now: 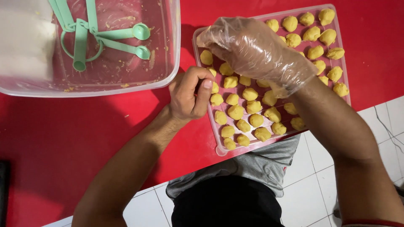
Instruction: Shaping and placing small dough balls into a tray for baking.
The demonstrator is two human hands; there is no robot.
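Lying on the red surface (84, 138), a clear tray (210, 126) is filled with rows of yellow dough balls (235, 112). Its left rim is gripped by the bare left hand (189, 94). The gloved right hand (256, 52) is curled over the far-left balls; whether one is held cannot be told. A clear tub (168, 80) with green measuring spoons (122, 40) is seen at far left.

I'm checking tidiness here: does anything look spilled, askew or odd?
Yes: the clear tray of yellow dough balls overhangs the red surface's edge. Yellow crumbs lie by the clear tub.
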